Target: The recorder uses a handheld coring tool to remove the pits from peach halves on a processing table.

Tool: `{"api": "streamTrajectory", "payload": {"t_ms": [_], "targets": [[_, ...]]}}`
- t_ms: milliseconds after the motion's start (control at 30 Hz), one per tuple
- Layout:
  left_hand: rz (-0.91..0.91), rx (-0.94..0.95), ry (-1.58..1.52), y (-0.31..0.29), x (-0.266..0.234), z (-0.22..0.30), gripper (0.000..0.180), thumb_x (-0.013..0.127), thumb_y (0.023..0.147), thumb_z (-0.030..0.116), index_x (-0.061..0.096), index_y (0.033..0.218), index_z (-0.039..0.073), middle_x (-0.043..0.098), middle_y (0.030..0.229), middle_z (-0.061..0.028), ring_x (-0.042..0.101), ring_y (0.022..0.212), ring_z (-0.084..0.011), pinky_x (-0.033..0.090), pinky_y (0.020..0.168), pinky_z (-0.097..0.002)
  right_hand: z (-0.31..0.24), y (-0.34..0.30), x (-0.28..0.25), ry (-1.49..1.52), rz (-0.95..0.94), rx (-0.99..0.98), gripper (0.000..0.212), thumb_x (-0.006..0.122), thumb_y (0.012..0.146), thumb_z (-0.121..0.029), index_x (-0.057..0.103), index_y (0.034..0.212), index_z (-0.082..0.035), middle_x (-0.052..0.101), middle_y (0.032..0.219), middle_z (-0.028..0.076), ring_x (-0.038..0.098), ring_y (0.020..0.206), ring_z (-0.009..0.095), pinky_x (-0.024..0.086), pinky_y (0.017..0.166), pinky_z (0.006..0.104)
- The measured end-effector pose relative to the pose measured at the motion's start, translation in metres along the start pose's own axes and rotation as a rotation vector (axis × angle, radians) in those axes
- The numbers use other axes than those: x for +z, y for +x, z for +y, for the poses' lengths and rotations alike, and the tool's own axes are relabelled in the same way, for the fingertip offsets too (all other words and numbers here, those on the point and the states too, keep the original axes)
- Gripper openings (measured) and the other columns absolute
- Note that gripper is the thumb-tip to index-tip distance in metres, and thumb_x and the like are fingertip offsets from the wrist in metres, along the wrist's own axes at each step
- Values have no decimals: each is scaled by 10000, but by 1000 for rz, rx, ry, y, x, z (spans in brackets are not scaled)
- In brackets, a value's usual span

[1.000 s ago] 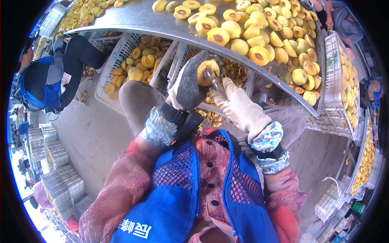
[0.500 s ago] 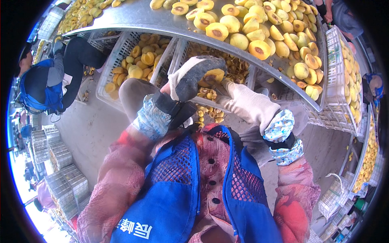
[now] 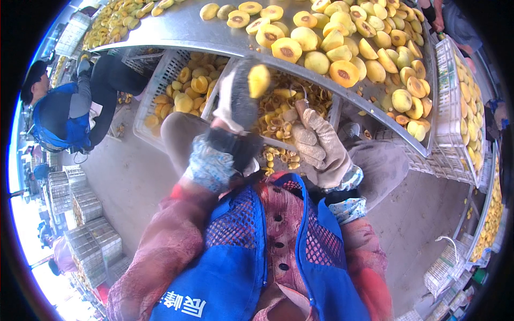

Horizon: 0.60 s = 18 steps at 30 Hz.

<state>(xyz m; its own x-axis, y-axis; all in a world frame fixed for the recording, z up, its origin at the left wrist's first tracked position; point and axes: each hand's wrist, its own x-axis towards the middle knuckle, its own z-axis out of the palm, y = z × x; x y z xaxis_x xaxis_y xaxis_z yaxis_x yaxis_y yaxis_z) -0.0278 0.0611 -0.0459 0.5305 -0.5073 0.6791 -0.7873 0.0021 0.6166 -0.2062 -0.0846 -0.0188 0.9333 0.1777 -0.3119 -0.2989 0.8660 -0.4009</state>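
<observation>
There, the fruit (image 3: 258, 81) has come off the tool (image 3: 302, 110), contact broken! My right hand (image 3: 322, 145) clamps the tool; my left hand (image 3: 239, 100) blurs, so its grip I can't tell.

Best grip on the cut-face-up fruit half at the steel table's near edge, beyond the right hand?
I'd pinch the fruit half across its rounded rim, coming from above on the person's side: its cut face is exposed, the steel table's bare edge lies in front, and other fruit crowds behind.
</observation>
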Motion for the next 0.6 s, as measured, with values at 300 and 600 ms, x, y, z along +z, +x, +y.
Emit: {"api": "streamTrajectory", "payload": {"t_ms": [300, 600], "targets": [[-126, -587, 529, 73, -78, -35, 386, 735, 780, 274, 682, 1124, 105, 657, 1105, -149, 657, 952, -292, 496, 876, -358, -6, -2, -35, -847, 476, -46, 323, 518, 974, -324, 503, 1100, -26, 437, 560, -16, 377, 350, 90, 285, 306, 240], [-759, -306, 721, 110, 67, -82, 504, 715, 770, 391, 634, 1139, 58, 681, 975, -155, 654, 902, -296, 506, 843, -360, -6, -15, -26, -776, 520, -138, 300, 547, 959, -329, 490, 1034, -43, 457, 606, -7, 413, 383, 89, 338, 334, 240]]}}
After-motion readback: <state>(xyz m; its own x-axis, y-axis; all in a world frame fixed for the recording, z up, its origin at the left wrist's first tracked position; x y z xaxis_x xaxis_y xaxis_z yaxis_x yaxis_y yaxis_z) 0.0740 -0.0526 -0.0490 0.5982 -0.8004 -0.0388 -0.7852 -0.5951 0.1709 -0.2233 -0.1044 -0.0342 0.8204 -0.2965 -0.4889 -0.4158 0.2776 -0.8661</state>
